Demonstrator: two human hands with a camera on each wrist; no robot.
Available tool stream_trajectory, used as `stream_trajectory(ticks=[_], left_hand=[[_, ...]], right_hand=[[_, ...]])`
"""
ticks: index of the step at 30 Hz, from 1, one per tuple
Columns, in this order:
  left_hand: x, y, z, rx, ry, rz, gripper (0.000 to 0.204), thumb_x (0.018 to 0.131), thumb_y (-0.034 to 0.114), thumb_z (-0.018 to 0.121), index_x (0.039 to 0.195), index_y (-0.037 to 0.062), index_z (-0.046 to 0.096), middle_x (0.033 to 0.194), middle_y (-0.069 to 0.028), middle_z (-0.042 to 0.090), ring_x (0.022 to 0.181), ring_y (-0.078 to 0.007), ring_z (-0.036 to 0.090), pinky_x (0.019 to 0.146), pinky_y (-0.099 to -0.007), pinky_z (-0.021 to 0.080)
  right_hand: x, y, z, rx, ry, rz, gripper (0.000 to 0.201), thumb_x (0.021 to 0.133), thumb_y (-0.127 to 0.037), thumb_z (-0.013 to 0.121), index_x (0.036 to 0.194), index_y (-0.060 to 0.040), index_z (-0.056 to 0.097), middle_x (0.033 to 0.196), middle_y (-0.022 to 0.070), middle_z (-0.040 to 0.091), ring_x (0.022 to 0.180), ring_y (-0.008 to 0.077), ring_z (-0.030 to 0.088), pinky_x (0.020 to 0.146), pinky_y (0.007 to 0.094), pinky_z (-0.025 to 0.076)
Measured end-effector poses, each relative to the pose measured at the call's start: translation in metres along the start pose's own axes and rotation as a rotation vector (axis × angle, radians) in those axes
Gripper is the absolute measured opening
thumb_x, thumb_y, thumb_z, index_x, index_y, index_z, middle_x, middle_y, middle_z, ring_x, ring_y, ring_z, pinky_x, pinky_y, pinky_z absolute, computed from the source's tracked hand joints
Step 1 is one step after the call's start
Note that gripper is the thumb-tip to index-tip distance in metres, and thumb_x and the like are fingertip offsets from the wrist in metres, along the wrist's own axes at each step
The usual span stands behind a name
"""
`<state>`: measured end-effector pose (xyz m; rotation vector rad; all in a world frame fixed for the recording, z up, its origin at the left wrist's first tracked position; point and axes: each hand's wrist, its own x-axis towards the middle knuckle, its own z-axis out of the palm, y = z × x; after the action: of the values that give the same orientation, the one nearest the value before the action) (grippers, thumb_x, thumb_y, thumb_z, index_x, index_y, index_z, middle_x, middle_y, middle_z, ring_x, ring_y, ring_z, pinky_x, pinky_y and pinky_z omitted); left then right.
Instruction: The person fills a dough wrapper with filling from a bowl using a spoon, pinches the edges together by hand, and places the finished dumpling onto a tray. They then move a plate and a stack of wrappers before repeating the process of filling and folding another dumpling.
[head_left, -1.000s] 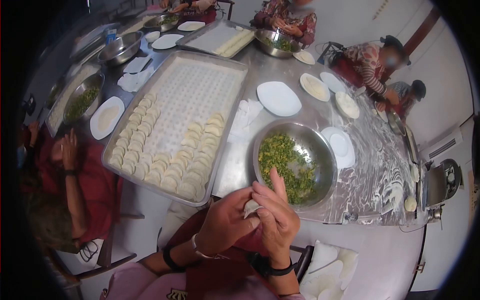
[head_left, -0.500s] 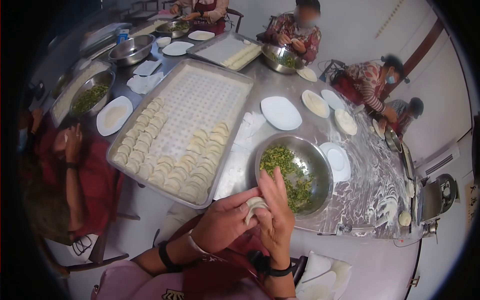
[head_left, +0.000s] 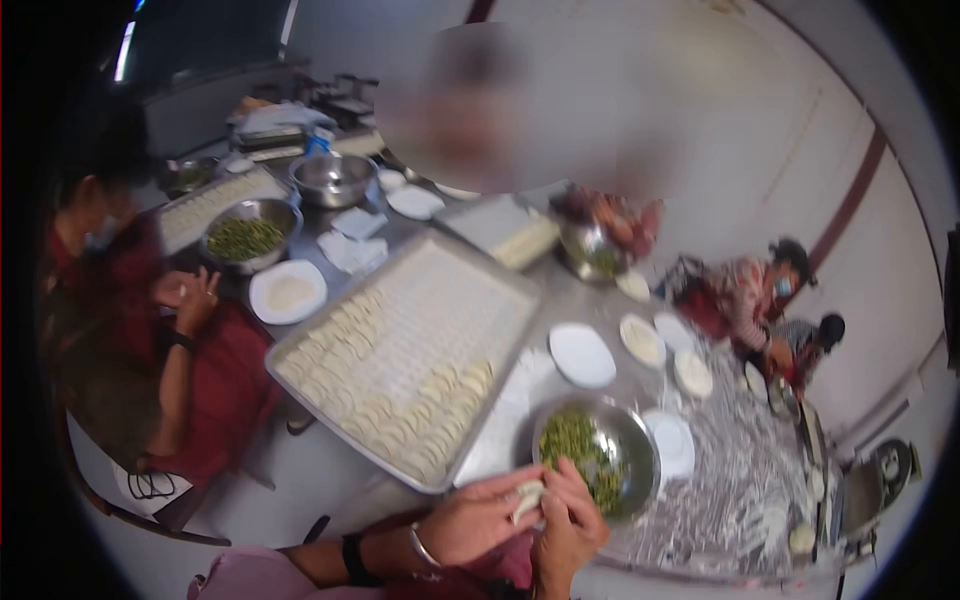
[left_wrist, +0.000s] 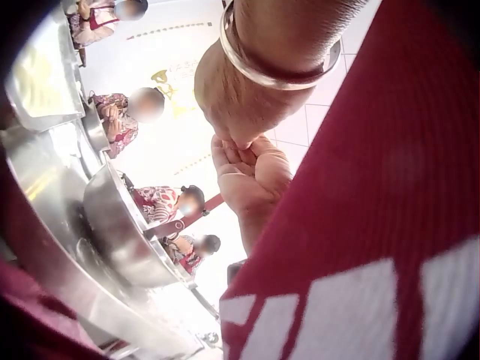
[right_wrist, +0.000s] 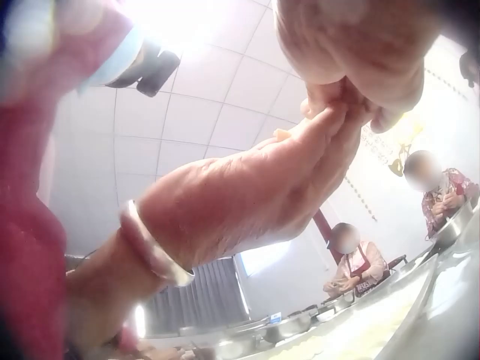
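The L hand [head_left: 470, 525] & R hand [head_left: 572, 515] meet in front of the person, by the near L side of a round, shiny stainless-steel bowl [head_left: 640, 455]. Btwn their fingers is a small, white, folded dough piece [head_left: 527, 500]. The L hand pinches it from one side, thumb against fingers; the R hand pinches its other edge, thumb in close. In the L wrist view the fingertips touch, but the dough is hidden; exact finger placement there: can't tell.

The L wrist has a silver-coloured metal bangle [head_left: 424, 548], w/ a black band [head_left: 358, 560] farther up the forearm.

The bowl holds chopped green-&-yellow filling [head_left: 568, 437], mostly on its L side, w/ bare steel showing. Near it, to the L, is a big rectangular metal tray [head_left: 430, 285], dotted floor pale w/ flour. Pale crescent dumplings [head_left: 425, 435] sit in rows along its near end & up both sides; the middle & far part is bare.

Beyond the bowl is a white rounded-square plate [head_left: 582, 355]; just R of the bowl, another white plate w/ a round centre [head_left: 672, 447]. The steel tabletop [head_left: 720, 500] has white flour streaks on the R. At far L, a seated person in dark red [head_left: 220, 370] has both hands raised near a white plate w/ a pale round patch [head_left: 288, 292]. Others work around the table; the head view is blurred.
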<state>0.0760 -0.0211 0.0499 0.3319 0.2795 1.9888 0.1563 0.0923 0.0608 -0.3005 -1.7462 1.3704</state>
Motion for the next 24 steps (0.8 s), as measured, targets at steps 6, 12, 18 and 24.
stream_trajectory(ticks=[6, 12, 18, 24], left_hand=[[0.003, 0.004, 0.006, 0.026, -0.186, 0.09, 0.055, 0.099, 0.013, 0.051, 0.147, -0.004, 0.033, 0.13, -0.013, 0.056, 0.116, -0.0232, 0.056, 0.097, -0.0404, 0.051], [0.002, 0.001, 0.005, -0.06, -0.207, 0.105, 0.052, 0.097, 0.006, 0.051, 0.145, -0.0061, 0.035, 0.135, -0.0149, 0.054, 0.123, -0.0248, 0.053, 0.109, -0.0419, 0.039], [0.005, 0.003, -0.004, -0.049, -0.243, 0.092, 0.047, 0.098, 0.003, 0.049, 0.142, -0.0069, 0.039, 0.137, -0.0161, 0.053, 0.127, -0.026, 0.051, 0.11, -0.0427, 0.039], [0.005, 0.001, -0.012, -0.127, -0.189, 0.028, 0.036, 0.099, 0.006, 0.047, 0.134, -0.0043, 0.048, 0.129, -0.0135, 0.057, 0.123, -0.0249, 0.054, 0.107, -0.0422, 0.041]], right_hand=[[0.006, -0.04, 0.008, -0.075, -0.058, 0.205, 0.036, 0.087, 0.002, 0.058, 0.122, 0.0065, 0.064, 0.131, 0.0195, 0.061, 0.124, 0.0276, 0.057, 0.105, 0.0342, 0.043], [0.004, -0.011, -0.004, -0.161, -0.151, 0.058, 0.025, 0.087, 0.002, 0.061, 0.109, 0.0091, 0.069, 0.127, 0.0208, 0.064, 0.124, 0.0299, 0.057, 0.103, 0.0346, 0.045], [0.005, -0.013, 0.007, -0.059, -0.072, 0.104, 0.017, 0.084, 0.003, 0.062, 0.098, 0.0091, 0.072, 0.113, 0.0199, 0.07, 0.122, 0.0314, 0.059, 0.102, 0.036, 0.045], [0.005, 0.002, -0.009, -0.121, -0.23, 0.064, 0.025, 0.084, 0.004, 0.06, 0.106, 0.0082, 0.071, 0.12, 0.021, 0.067, 0.124, 0.0317, 0.057, 0.104, 0.0363, 0.043]])
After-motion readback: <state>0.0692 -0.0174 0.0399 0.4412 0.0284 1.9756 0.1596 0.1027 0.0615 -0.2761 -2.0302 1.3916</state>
